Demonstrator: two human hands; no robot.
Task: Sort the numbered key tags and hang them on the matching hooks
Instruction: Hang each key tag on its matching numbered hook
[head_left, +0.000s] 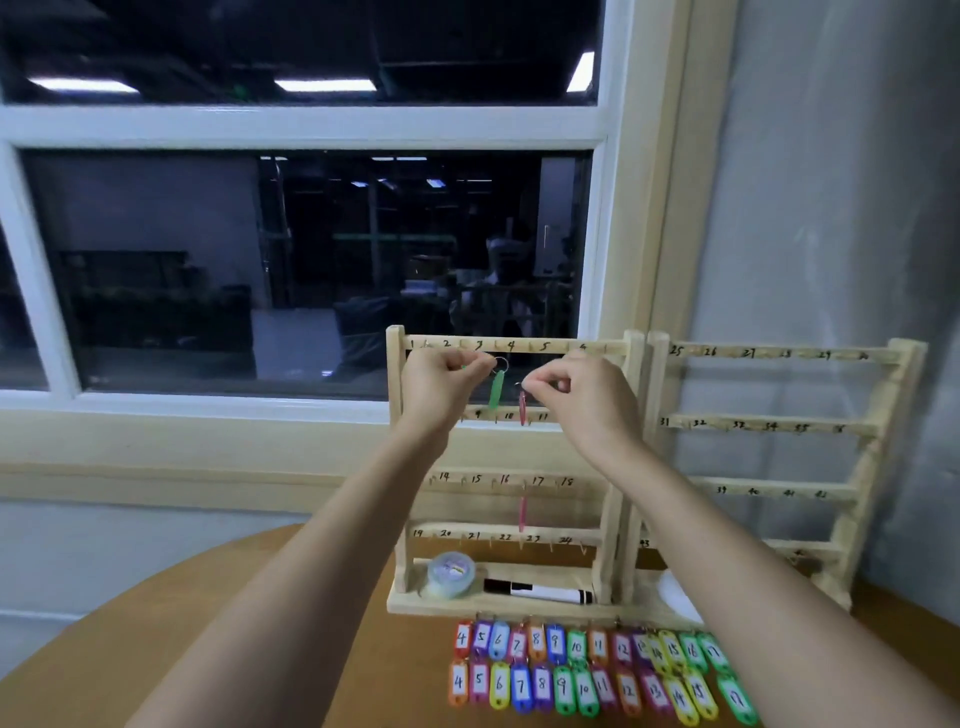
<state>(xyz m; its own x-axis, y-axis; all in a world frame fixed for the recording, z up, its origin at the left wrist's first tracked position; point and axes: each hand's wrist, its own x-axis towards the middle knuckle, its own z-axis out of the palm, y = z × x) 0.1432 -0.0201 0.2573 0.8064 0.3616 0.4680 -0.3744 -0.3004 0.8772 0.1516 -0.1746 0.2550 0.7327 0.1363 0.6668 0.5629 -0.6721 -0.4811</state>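
Pale wood makes up the left rack (397, 467), a frame of four rails with small hooks and handwritten numbers from 1 to 24; its twin, the right rack (779, 354), stands touching it and carries higher numbers. Both hands are raised at the left rack's top rail. The left hand (441, 382) pinches the metal ring of a green tag (497, 389), which hangs straight down below the numbers 3 and 4. The right hand (587, 395), fingers curled, pinches the ring of a red tag (522, 408) seen edge-on, just beside the green one and reaching down to the second rail. The numbers on these two cannot be read. A pink tag (522, 512) hangs from a hook under the third rail, near 17. On the round brown table (363, 649), in front of the racks, the loose tags (587, 670) lie in two close rows: oblong plastic in orange, purple, blue, yellow, green and red, each with a white label numbered by hand from 4 upward. A tape roll (451, 574) and a black-and-white marker (537, 592) rest on the left rack's base.
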